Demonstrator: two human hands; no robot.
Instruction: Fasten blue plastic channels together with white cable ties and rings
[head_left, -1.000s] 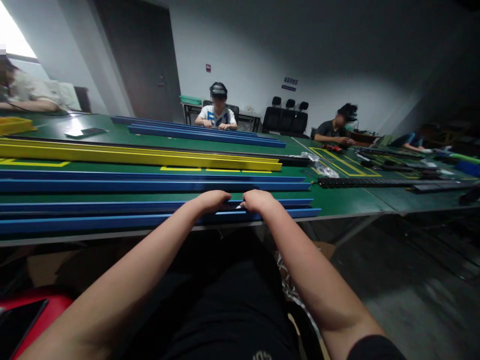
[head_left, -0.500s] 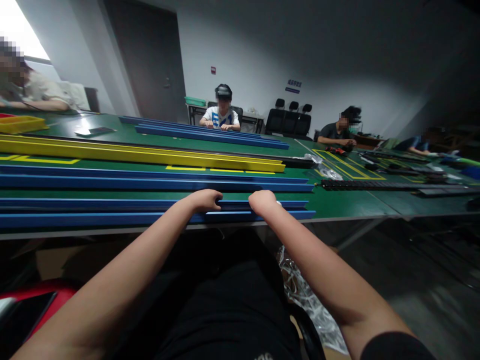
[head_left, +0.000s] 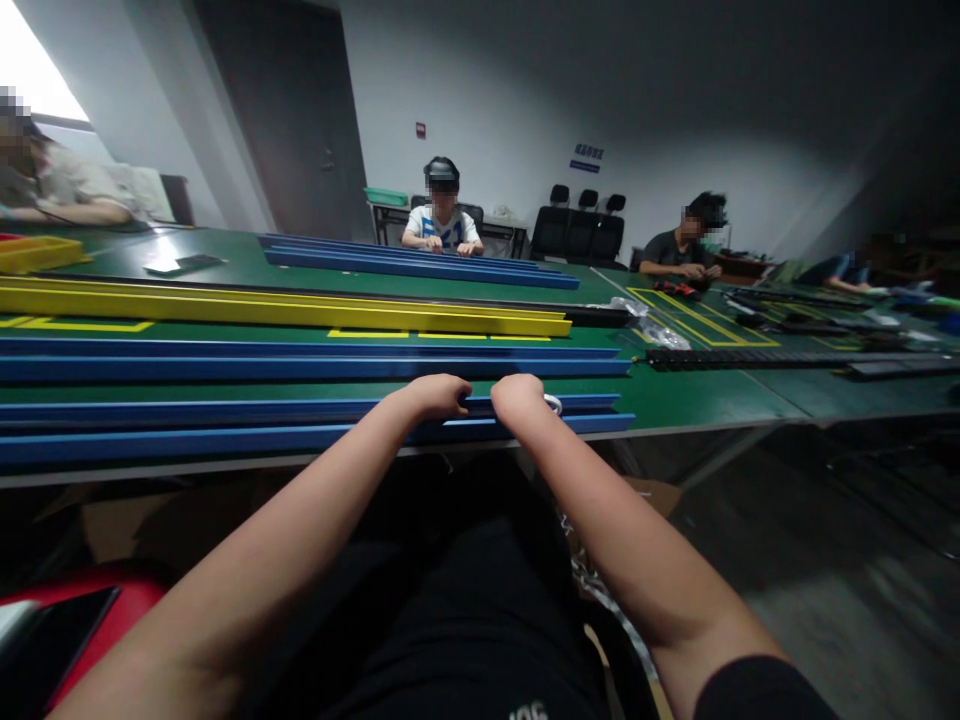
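Two long blue channels lie near the front edge of the green table, and my left hand is over the near blue channel, its fingers curled down and partly hidden. Close to its right is my right hand, bent at the wrist with the fingers out of sight behind it. A small white ring-shaped item shows at the right side of that hand; whether it is held cannot be made out. Just beyond both hands runs another blue channel, parallel to the near ones.
A yellow channel lies farther back, with more blue channels behind it. Black strips and clear plastic are at the right. A person sits across the table; others work at both sides.
My left hand has moved right along the near channels, closer to my right hand. More of the white item shows beside my right hand. The view has shifted slightly.
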